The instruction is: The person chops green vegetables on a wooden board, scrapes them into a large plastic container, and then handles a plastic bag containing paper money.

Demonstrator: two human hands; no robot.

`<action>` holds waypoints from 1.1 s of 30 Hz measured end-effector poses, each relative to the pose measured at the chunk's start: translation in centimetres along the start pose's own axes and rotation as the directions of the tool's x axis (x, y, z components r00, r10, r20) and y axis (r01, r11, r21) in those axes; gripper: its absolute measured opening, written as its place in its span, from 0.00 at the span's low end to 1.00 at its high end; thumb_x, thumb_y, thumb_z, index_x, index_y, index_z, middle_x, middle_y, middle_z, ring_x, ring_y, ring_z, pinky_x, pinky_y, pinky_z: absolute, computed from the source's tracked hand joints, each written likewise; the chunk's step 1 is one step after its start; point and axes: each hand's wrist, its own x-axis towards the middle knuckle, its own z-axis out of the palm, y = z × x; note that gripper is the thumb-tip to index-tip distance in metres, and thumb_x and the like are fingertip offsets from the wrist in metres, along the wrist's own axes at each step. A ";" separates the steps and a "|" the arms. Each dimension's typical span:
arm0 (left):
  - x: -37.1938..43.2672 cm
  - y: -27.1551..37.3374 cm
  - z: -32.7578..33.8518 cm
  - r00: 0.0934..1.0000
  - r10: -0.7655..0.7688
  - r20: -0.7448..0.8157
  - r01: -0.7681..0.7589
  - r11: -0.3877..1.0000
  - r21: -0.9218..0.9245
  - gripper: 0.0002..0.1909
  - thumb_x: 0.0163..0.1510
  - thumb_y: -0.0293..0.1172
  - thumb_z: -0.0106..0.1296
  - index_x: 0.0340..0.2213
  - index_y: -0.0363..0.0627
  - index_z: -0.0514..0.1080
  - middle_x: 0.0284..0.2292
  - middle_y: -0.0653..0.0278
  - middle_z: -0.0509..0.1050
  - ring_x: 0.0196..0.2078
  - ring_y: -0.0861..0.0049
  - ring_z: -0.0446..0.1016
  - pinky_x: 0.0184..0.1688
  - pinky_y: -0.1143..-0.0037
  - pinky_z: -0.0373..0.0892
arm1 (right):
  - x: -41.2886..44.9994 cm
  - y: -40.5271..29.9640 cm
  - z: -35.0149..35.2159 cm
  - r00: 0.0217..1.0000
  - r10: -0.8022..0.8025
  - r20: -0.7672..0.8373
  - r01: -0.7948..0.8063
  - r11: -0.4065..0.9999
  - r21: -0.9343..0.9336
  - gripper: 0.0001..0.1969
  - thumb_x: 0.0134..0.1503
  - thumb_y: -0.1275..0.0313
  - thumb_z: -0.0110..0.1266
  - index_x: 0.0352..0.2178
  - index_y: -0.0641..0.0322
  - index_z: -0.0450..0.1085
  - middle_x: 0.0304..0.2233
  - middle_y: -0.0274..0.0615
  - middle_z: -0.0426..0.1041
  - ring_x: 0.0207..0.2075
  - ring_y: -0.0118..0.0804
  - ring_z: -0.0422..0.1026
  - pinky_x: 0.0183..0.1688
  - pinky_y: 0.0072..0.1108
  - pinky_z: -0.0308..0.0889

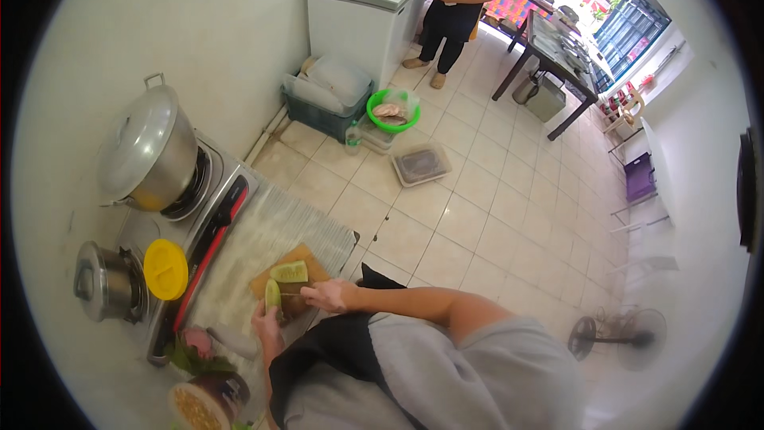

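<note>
My left hand grips a halved cucumber, its pale cut face partly showing, at the left side of a wooden chopping board. My right hand is closed around what looks like a knife. Its thin blade points left and reaches the cucumber's side; the handle is hidden in the fingers. Just beyond, a second cucumber half lies cut side up on the board, seeds visible. The board rests on a table with a grey striped covering.
Left of the board stands a gas stove with a large lidded pot, a smaller pot and a yellow lid. A tub sits near my left forearm. On the floor are a green basin and a plastic container. Another person stands by a chest freezer.
</note>
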 end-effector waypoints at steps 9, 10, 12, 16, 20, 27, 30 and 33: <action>-1.5 0.8 -0.2 0.986 -0.030 0.167 0.105 0.880 -0.464 0.30 0.50 0.18 0.48 0.56 0.40 0.62 0.50 0.59 0.68 0.49 0.71 0.70 0.46 0.69 0.73 | 1.1 2.7 1.3 0.999 0.049 -0.011 -0.041 0.916 0.398 0.21 0.63 0.59 0.43 0.55 0.54 0.61 0.39 0.54 0.74 0.42 0.52 0.73 0.45 0.33 0.67; -1.0 -0.1 -0.4 0.984 -0.011 0.180 0.097 0.873 -0.478 0.31 0.50 0.17 0.47 0.57 0.40 0.60 0.51 0.59 0.67 0.50 0.69 0.70 0.48 0.68 0.73 | 0.9 3.2 0.8 0.998 0.058 -0.013 -0.046 0.902 0.429 0.22 0.62 0.59 0.44 0.55 0.55 0.60 0.41 0.54 0.73 0.43 0.52 0.73 0.46 0.32 0.67; -0.7 1.9 0.7 0.984 0.024 0.179 0.074 0.852 -0.519 0.34 0.49 0.14 0.48 0.58 0.39 0.59 0.51 0.56 0.67 0.50 0.67 0.71 0.49 0.67 0.74 | 2.2 4.7 1.1 0.953 -0.078 -0.294 0.170 0.938 0.302 0.24 0.62 0.57 0.46 0.55 0.57 0.60 0.41 0.54 0.72 0.39 0.50 0.74 0.43 0.31 0.69; -1.4 3.1 0.5 0.988 0.034 0.152 0.053 0.844 -0.533 0.35 0.47 0.14 0.52 0.58 0.39 0.59 0.51 0.55 0.68 0.47 0.68 0.73 0.47 0.69 0.75 | 1.5 2.5 -1.8 0.992 0.052 -0.115 -0.015 0.953 0.302 0.18 0.60 0.60 0.48 0.47 0.59 0.64 0.34 0.54 0.71 0.32 0.53 0.73 0.33 0.34 0.69; -1.9 3.7 0.3 0.984 0.054 0.170 0.054 0.817 -0.574 0.37 0.46 0.14 0.53 0.58 0.39 0.58 0.51 0.56 0.69 0.47 0.70 0.73 0.45 0.70 0.75 | 2.4 3.6 -0.9 0.980 -0.111 -0.166 0.136 0.980 0.145 0.13 0.61 0.62 0.47 0.43 0.58 0.64 0.30 0.54 0.73 0.33 0.59 0.72 0.35 0.39 0.67; -2.2 2.9 0.1 0.993 0.057 0.108 0.023 0.782 -0.623 0.37 0.45 0.12 0.55 0.57 0.39 0.60 0.46 0.55 0.72 0.42 0.71 0.75 0.43 0.73 0.76 | 3.1 1.0 -1.5 0.997 0.040 -0.059 -0.028 0.981 0.194 0.12 0.61 0.63 0.48 0.39 0.60 0.64 0.29 0.52 0.73 0.32 0.58 0.72 0.33 0.38 0.67; -2.2 3.3 0.1 0.996 0.036 0.086 0.024 0.791 -0.612 0.36 0.45 0.12 0.55 0.57 0.39 0.60 0.45 0.56 0.73 0.41 0.71 0.76 0.42 0.74 0.76 | 3.6 2.7 -1.0 0.932 -0.326 -0.159 0.321 0.945 -0.054 0.11 0.61 0.64 0.47 0.38 0.61 0.64 0.32 0.52 0.73 0.33 0.57 0.73 0.33 0.37 0.67; -2.3 3.3 -0.1 0.994 0.040 0.106 0.033 0.791 -0.610 0.36 0.46 0.12 0.54 0.57 0.39 0.60 0.46 0.56 0.73 0.42 0.72 0.76 0.42 0.73 0.76 | 3.4 2.9 -1.1 0.943 -0.283 -0.173 0.277 0.959 -0.058 0.10 0.62 0.65 0.47 0.38 0.61 0.63 0.33 0.51 0.73 0.32 0.57 0.73 0.32 0.37 0.67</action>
